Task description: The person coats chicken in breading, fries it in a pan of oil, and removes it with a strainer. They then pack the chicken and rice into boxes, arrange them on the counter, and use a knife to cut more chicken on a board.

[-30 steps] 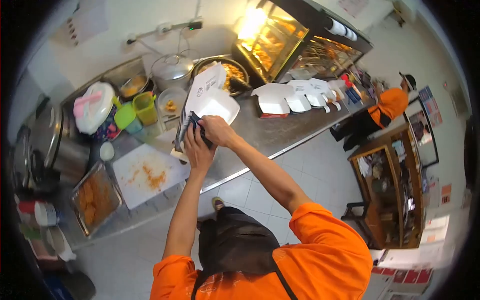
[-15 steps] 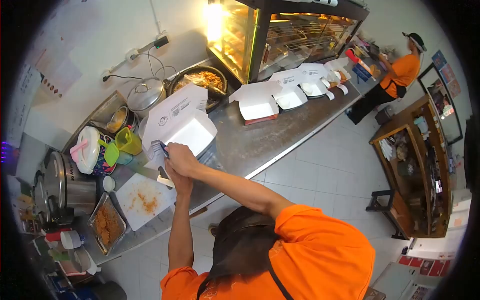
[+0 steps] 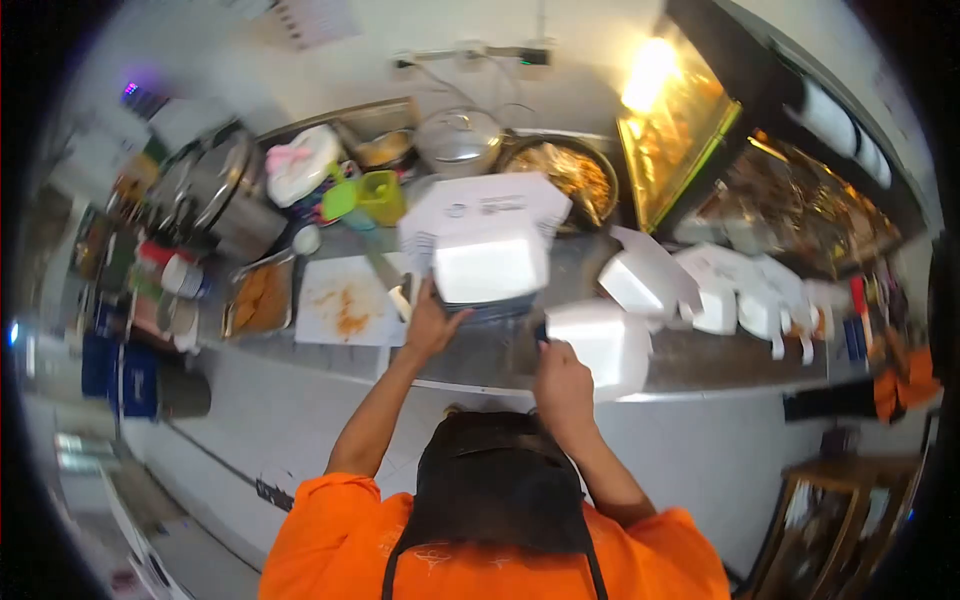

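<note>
A white takeaway box (image 3: 600,345), opened out and blurred by motion, is pinched at its left corner by my right hand (image 3: 565,390) over the counter's front edge. My left hand (image 3: 430,328) rests at the front left corner of another open white box (image 3: 487,265), which lies on a dark stack; its thumb and fingers are spread. Left of that hand are a knife (image 3: 387,275) with a pale handle and a white cutting board (image 3: 345,305) strewn with orange-brown crumbs.
More open white boxes (image 3: 715,305) line the counter on the right, before a lit glass food warmer (image 3: 690,150). Behind are a pan of food (image 3: 570,180) and a lidded pot (image 3: 458,140). A metal tray (image 3: 260,295) stands left. Another person (image 3: 900,385) is at far right.
My hands, together at the box's front corner before, are now apart. The right one has carried an open box to the right; the left stays by the stack. My head view has turned.
</note>
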`<state>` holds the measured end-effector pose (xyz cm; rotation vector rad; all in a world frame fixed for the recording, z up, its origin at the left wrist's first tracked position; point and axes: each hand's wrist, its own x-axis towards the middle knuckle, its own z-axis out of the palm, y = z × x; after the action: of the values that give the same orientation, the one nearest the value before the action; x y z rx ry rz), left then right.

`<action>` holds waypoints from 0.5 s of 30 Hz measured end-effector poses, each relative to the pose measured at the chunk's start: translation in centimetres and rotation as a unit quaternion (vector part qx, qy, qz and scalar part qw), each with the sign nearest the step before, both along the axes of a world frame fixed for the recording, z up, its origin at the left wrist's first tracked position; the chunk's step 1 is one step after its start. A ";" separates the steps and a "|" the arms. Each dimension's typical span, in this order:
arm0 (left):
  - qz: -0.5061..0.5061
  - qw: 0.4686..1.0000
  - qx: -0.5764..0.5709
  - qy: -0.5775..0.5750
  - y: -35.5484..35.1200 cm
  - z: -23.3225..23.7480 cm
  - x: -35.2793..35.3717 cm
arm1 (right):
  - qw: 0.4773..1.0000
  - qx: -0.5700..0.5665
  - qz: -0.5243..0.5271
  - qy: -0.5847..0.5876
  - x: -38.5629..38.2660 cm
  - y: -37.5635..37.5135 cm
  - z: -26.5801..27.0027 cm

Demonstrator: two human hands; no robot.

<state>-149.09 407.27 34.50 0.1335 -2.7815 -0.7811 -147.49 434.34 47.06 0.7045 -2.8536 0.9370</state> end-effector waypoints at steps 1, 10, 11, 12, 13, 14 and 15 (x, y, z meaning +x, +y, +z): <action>-0.012 0.998 -0.064 0.016 -0.6 -0.9 -0.4 | 0.996 0.056 -0.039 -0.054 -0.6 0.1 -4.8; -0.029 0.994 0.074 0.080 -3.0 1.9 3.7 | 0.944 0.197 -0.251 0.088 -7.1 1.4 -17.6; 0.026 0.984 0.126 0.125 -5.3 3.2 4.7 | 0.919 0.247 -0.294 0.087 -6.5 0.8 -15.7; 0.079 0.966 0.175 0.171 -8.4 3.8 5.8 | 0.908 0.336 -0.248 0.025 -5.7 2.0 -15.9; 0.138 0.956 0.151 0.209 -14.1 2.8 6.4 | 0.901 0.389 -0.177 -0.066 -5.0 2.0 -13.8; 0.179 0.938 0.118 0.272 -21.6 3.4 6.9 | 0.878 0.422 -0.121 -0.189 -4.1 -0.3 -10.5; 0.224 0.913 0.084 0.330 -29.2 4.0 7.4 | 0.863 0.445 -0.082 -0.225 -2.5 -3.6 -7.2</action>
<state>-141.65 378.10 38.53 0.4329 -1.9414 -0.7592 -150.02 430.72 39.89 0.2499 -3.6392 -0.3801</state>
